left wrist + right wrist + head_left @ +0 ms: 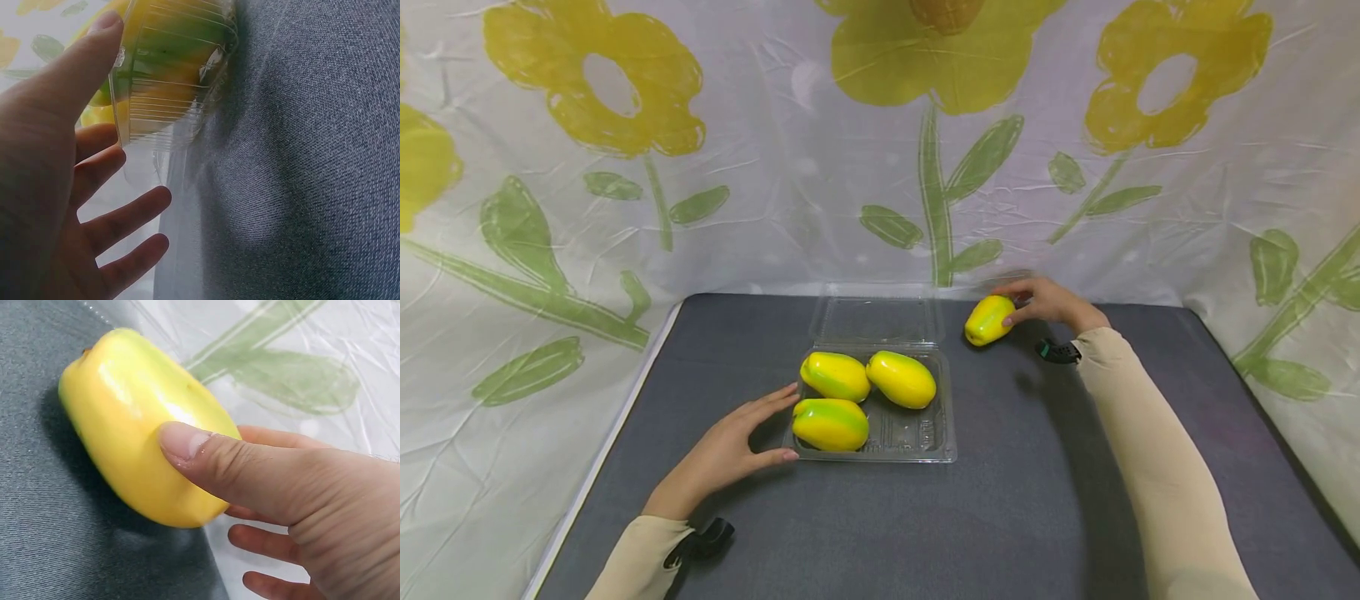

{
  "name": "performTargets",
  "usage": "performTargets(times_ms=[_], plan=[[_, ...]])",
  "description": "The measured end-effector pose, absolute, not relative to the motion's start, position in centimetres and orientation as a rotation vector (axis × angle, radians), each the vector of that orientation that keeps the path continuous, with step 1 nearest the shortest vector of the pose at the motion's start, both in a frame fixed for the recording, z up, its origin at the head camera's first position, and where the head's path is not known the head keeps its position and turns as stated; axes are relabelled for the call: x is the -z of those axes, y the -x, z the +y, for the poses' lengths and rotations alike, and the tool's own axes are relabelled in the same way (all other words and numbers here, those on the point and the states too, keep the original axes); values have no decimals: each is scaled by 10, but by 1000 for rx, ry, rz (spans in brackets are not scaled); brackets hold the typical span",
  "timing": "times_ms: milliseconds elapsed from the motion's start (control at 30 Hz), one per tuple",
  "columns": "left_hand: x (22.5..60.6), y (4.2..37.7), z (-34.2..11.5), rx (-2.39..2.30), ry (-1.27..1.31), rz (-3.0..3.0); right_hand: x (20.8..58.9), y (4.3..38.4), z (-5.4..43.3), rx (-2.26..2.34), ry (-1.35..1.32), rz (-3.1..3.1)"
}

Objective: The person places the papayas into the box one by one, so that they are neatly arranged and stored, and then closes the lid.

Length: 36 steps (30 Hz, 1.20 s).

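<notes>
At the back right of the table, my right hand (1048, 302) holds a yellow-green papaya (988, 321) between thumb and fingers. The right wrist view shows the thumb pressed on the glossy side of this papaya (144, 431); whether it touches the cloth I cannot tell. A clear plastic clamshell box (910, 437) lies with its lid folded back. Inside are three similar papayas: one back left (835, 377), one back right (901, 380), one front left (831, 425). My left hand (737, 442) is at the box's left side, fingers extended and spread, thumb near the front corner.
Dark grey cloth (1000, 517) covers the table. The transparent lid (877, 320) reaches toward the back edge. A white curtain with printed flowers (760, 167) hangs behind and at both sides. Black bands (700, 542) are on both wrists.
</notes>
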State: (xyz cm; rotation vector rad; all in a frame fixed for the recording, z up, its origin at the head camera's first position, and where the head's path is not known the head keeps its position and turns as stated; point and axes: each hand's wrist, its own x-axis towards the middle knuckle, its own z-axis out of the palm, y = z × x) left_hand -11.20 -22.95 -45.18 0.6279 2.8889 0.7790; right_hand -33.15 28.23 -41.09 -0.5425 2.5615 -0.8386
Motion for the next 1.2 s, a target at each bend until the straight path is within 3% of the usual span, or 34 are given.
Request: performTargets(times_ms=[1200], plan=[[449,111,-229,-782,-636,2892,428,322,278,946,535,2652]])
